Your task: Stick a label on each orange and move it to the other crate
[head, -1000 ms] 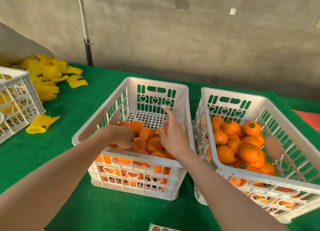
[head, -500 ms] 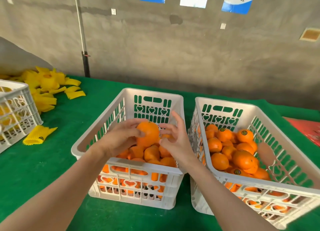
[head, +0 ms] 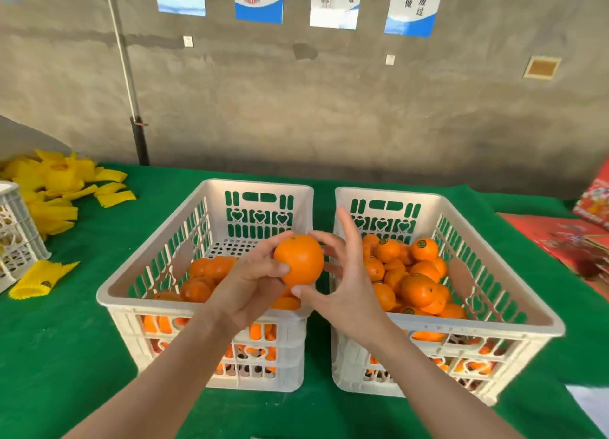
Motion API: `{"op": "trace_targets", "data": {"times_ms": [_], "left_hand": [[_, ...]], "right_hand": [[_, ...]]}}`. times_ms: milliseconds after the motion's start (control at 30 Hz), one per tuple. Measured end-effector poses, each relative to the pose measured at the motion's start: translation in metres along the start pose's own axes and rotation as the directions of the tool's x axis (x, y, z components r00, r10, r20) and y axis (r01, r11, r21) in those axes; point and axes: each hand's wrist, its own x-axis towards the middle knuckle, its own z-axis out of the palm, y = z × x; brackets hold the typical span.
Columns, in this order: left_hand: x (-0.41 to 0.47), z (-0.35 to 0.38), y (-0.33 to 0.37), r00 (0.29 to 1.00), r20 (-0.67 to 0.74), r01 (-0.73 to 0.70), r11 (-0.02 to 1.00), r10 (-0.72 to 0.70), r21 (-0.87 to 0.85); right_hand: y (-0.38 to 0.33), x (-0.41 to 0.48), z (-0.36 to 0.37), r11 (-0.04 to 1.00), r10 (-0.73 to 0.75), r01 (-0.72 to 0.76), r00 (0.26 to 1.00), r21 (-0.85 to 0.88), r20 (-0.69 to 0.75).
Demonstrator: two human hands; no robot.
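Note:
My left hand (head: 252, 282) grips an orange (head: 299, 260) above the near right corner of the left crate (head: 131, 292), which holds several unlabelled oranges. My right hand (head: 346, 283) is at the orange's right side. Its thumb touches the fruit from below, its curled fingers reach the top, and one finger sticks straight up. I cannot make out a label on the held orange. The right crate (head: 514, 287) holds several oranges, some with dark round labels on top.
Both white crates stand side by side on a green cloth table (head: 66, 356). Yellow foam nets (head: 56, 188) lie at the far left beside another white crate (head: 14, 241). Red cartons (head: 573, 241) sit at the right. A concrete wall with posters runs behind the table.
My left hand has lifted an orange out of the left crate and carried it up and to the right. My right hand has come against it. The camera has tilted up.

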Motion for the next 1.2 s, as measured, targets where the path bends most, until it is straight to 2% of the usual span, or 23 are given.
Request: {"op": "trace_targets", "data": {"times_ms": [67,133,167,233,267,333,400,467,533,633,700,767,867,1033,1200], "left_hand": [[0.001,0.012,-0.008,1.000,0.021,-0.015,1.000,0.015,-0.018],[0.000,0.024,-0.011,0.999,0.021,0.027,0.999,-0.027,0.023],[0.003,0.026,-0.014,0.996,-0.008,0.086,0.992,-0.085,0.087],[0.010,0.035,-0.014,0.971,-0.157,0.205,0.967,-0.181,0.154],[0.009,0.038,-0.014,0.968,-0.119,0.240,0.949,-0.219,0.205],[0.005,0.050,-0.014,0.923,-0.061,0.384,0.907,-0.380,0.170],[0.010,0.058,-0.017,0.905,-0.138,0.419,0.898,-0.402,0.136],[0.009,0.061,-0.024,0.910,-0.177,0.386,0.922,-0.374,0.035],[0.003,0.064,-0.030,0.932,-0.127,0.331,0.940,-0.339,-0.076],[-0.003,0.067,-0.039,0.973,-0.069,0.204,0.957,-0.222,-0.204],[-0.005,0.072,-0.043,0.983,-0.079,0.141,0.954,-0.167,-0.264],[-0.007,0.078,-0.046,0.984,-0.103,0.110,0.957,-0.142,-0.269],[-0.007,0.085,-0.051,0.977,-0.163,0.092,0.966,-0.134,-0.243],[-0.007,0.093,-0.057,0.978,-0.183,0.055,0.970,-0.099,-0.235],[-0.007,0.100,-0.058,0.971,-0.214,0.057,0.972,-0.107,-0.230]], "right_hand": [[0.000,-0.003,-0.007,1.000,0.011,-0.011,1.000,-0.005,-0.014],[0.001,-0.004,-0.014,0.996,-0.028,0.026,1.000,-0.082,-0.013],[0.002,-0.005,-0.018,0.987,-0.069,0.069,0.998,-0.145,0.007],[0.003,-0.010,-0.028,0.952,-0.140,0.153,0.988,-0.264,0.068],[0.003,-0.012,-0.033,0.933,-0.167,0.190,0.981,-0.305,0.099],[0.004,-0.015,-0.043,0.903,-0.207,0.256,0.963,-0.346,0.173],[0.002,-0.018,-0.053,0.929,-0.170,0.232,0.960,-0.290,0.224],[-0.003,-0.023,-0.065,0.990,-0.086,0.106,0.978,-0.095,0.190],[-0.008,-0.029,-0.074,0.991,0.019,-0.029,0.997,0.132,0.079],[-0.010,-0.038,-0.080,0.902,0.245,-0.194,0.966,0.387,-0.087],[-0.008,-0.044,-0.079,0.825,0.387,-0.301,0.918,0.479,-0.089],[-0.007,-0.050,-0.078,0.789,0.440,-0.360,0.897,0.499,-0.049],[-0.007,-0.057,-0.076,0.786,0.440,-0.384,0.898,0.484,-0.001],[-0.012,-0.061,-0.074,0.884,0.371,-0.343,0.928,0.319,-0.028],[-0.014,-0.062,-0.073,0.931,0.318,-0.303,0.947,0.203,-0.045]]}}
